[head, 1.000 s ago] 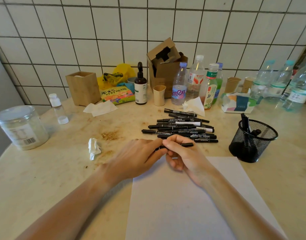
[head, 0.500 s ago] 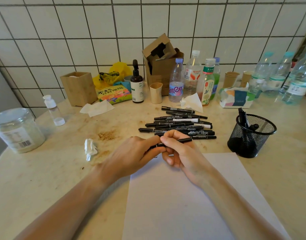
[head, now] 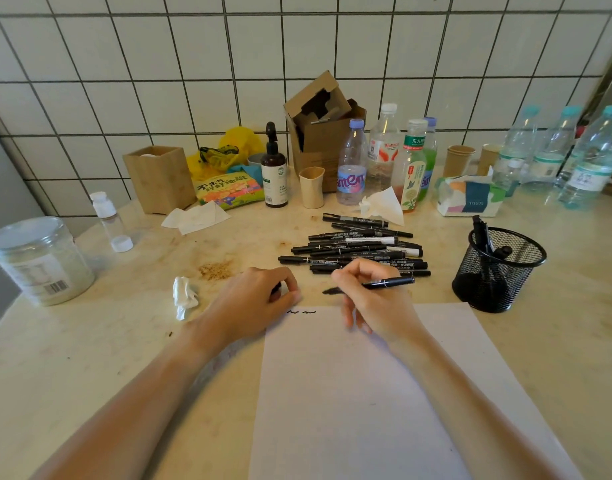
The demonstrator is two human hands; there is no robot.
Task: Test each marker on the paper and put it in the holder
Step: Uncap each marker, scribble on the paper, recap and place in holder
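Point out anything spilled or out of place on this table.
Brown crumbs lie spilled on the table beyond the left hand, a crumpled tissue beside them. A small bottle stands uncapped, its cap lying loose.

two bare forearms, no sleeves; left hand [head: 259,299] and right hand [head: 377,299] without rings, watch or gloves.

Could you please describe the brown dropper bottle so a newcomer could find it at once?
Start at the open cardboard box against the tiled wall. Immediately to its left stands the brown dropper bottle. Alone among the bottles, it is dark with a black dropper top; the others are clear plastic.
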